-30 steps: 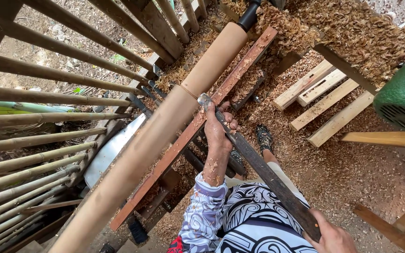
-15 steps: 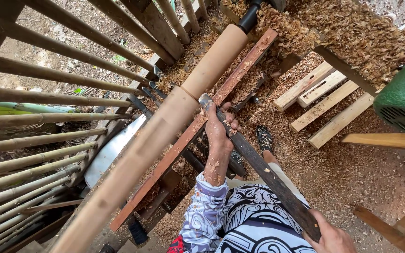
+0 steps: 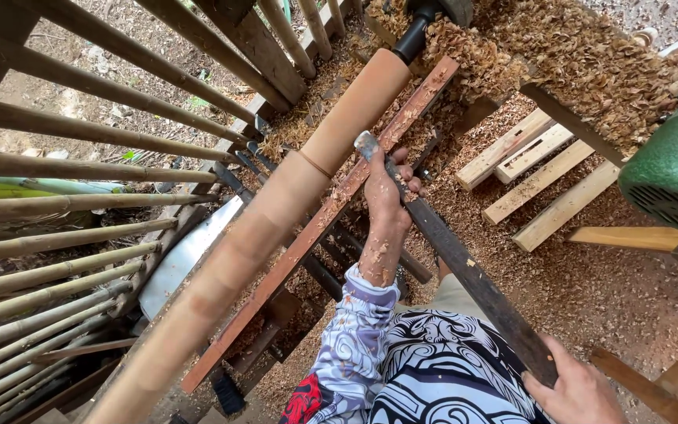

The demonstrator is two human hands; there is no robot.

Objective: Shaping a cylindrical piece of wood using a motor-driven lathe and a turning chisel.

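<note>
A long pale wooden cylinder (image 3: 308,173) is mounted in a lathe and runs from the lower left to the top centre. A reddish wooden rest bar (image 3: 331,208) lies alongside it. My left hand (image 3: 388,195) grips the front part of a long dark turning chisel (image 3: 472,275), close to its metal tip (image 3: 365,144), which rests on the bar beside the cylinder. My right hand (image 3: 578,389) holds the chisel's rear end at the bottom right. My left sleeve is patterned white and purple.
Bamboo poles (image 3: 64,204) form a fence on the left. Wood shavings (image 3: 590,55) cover the ground and a shelf at the top right. Loose pale planks (image 3: 539,177) lie on the floor. A green motor housing (image 3: 672,177) stands at the right edge.
The chisel tip and my left hand have shifted slightly along the rest bar toward the far end of the cylinder. My grip on the tool is unchanged.
</note>
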